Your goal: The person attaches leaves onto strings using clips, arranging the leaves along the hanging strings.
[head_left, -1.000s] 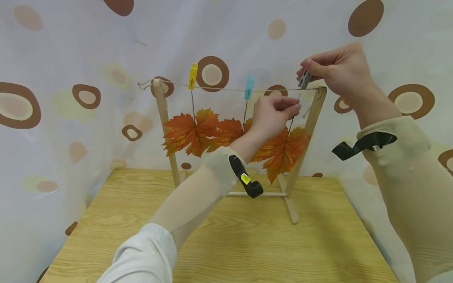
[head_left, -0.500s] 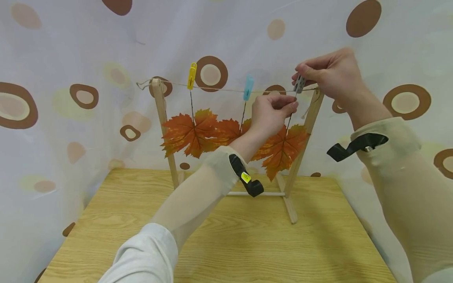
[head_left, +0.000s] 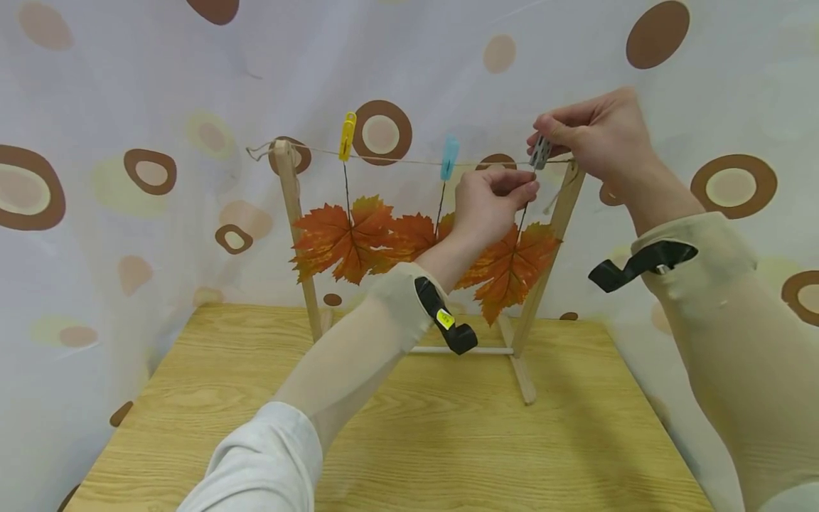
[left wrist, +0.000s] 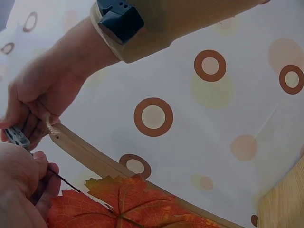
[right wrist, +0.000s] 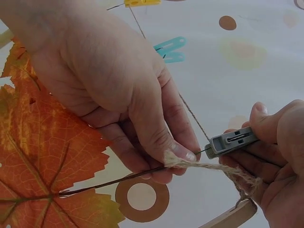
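Observation:
My left hand (head_left: 489,203) pinches the dark stem of an orange maple leaf (head_left: 512,274) just under the string, near the rack's right post. Above it my right hand (head_left: 598,135) holds a grey clothespin (head_left: 540,152) between thumb and fingers. In the right wrist view the tip of the clothespin (right wrist: 232,141) meets the string and the stem's end; whether it bites both I cannot tell. Two more leaves hang to the left: one (head_left: 345,238) from a yellow clothespin (head_left: 348,136), the other (head_left: 412,238) from a light blue clothespin (head_left: 449,158), partly behind my left arm.
The wooden rack (head_left: 563,206) has a twine string (head_left: 397,161) tied between its two posts and stands on a wood-grain table (head_left: 409,434). Behind it hangs a spotted white curtain (head_left: 192,85). A frayed twine end (right wrist: 194,163) dangles at the right post.
My right hand has shifted slightly left and down, bringing the grey clothespin onto the string at the stem's top. The left hand keeps its pinch on the stem, almost still.

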Tool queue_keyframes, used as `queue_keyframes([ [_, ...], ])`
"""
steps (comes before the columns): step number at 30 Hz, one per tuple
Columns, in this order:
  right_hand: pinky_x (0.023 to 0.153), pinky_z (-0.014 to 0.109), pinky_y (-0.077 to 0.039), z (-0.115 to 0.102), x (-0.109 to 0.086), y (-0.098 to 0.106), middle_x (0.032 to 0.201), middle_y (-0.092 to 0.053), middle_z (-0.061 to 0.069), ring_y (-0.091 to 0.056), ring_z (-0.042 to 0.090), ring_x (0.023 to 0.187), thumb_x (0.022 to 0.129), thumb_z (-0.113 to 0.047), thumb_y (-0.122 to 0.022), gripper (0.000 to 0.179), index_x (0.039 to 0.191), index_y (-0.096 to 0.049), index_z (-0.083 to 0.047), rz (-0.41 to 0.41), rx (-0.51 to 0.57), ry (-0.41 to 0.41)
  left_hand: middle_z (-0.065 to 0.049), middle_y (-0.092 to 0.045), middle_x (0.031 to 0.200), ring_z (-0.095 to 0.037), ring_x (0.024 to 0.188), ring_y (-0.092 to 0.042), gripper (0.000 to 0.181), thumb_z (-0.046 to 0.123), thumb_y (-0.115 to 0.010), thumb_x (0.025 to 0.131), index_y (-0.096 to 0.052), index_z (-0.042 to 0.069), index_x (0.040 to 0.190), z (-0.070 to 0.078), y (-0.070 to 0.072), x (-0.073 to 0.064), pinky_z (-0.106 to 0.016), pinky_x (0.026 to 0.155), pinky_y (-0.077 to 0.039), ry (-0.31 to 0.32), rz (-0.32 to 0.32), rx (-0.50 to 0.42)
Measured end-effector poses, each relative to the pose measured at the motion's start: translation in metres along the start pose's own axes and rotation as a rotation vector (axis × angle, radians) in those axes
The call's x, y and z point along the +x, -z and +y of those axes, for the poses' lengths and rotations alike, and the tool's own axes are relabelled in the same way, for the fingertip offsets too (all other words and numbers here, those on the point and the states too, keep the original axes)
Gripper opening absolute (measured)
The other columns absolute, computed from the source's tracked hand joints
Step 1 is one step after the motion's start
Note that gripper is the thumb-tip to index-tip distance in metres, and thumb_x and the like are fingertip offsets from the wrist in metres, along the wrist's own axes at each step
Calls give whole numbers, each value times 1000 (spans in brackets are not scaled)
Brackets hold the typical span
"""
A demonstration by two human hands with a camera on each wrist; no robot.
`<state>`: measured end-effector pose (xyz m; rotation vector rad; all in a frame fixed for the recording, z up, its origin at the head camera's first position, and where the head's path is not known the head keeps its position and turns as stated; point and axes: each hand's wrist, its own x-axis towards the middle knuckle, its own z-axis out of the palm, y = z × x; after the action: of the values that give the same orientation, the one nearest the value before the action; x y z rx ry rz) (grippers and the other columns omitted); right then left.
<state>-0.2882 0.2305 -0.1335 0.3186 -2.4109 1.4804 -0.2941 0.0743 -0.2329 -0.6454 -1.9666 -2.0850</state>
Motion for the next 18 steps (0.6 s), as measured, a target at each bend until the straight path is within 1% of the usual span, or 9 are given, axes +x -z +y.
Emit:
queue_keyframes([
  [2,97,34,-48,0,0,0,93,-81,3,-78,12,86,95,-34,-80,33,114,-84,-9,-17,4,-16,-1,-78,92,-6,82,-74,16,11,-77,99,-81,1,111,0,0,0,-17,78,-59,-5,3,-6],
  [4,105,38,-49,1,-1,0,93,-81,3,-78,12,86,94,-35,-80,34,115,-84,-8,-30,1,-23,-1,-78,92,-7,82,-74,16,10,-77,99,-81,1,111,0,0,1,-17,78,-59,-8,8,-7],
  [5,107,40,-48,1,-1,0,93,-81,2,-78,12,86,95,-35,-80,34,115,-84,-8,-34,-9,-20,-1,-78,92,-8,83,-75,15,11,-77,99,-81,1,110,0,0,1,-16,78,-59,-5,12,-5],
  [7,109,41,-46,2,-2,-1,92,-81,1,-78,12,85,95,-35,-80,33,115,-84,-8,-38,-18,-14,0,-77,92,-9,83,-75,15,11,-77,99,-82,2,109,0,0,0,-16,78,-59,3,17,1],
  [9,109,39,-46,3,-2,-1,91,-81,0,-77,11,84,95,-33,-80,32,115,-84,-8,-41,-26,-8,0,-77,91,-11,85,-76,15,11,-77,99,-81,2,109,0,0,0,-16,78,-59,9,19,2],
  [13,104,34,-49,3,-2,1,91,-80,-3,-77,9,83,96,-31,-80,31,117,-83,-8,-59,-50,16,0,-78,90,-16,87,-77,15,12,-77,99,-81,2,109,1,0,0,-17,78,-59,7,22,-8],
  [16,93,26,-53,3,-3,1,92,-80,-3,-77,9,83,97,-29,-80,31,119,-82,-6,-84,-57,38,0,-78,88,-18,88,-78,14,13,-77,99,-81,2,108,1,1,0,-18,77,-59,5,33,-8],
  [18,85,22,-52,3,-3,2,92,-81,-3,-77,8,84,98,-28,-79,31,119,-81,-6,-98,-55,44,1,-78,87,-18,88,-78,13,13,-78,99,-81,4,107,1,0,0,-18,76,-59,12,40,-1],
])
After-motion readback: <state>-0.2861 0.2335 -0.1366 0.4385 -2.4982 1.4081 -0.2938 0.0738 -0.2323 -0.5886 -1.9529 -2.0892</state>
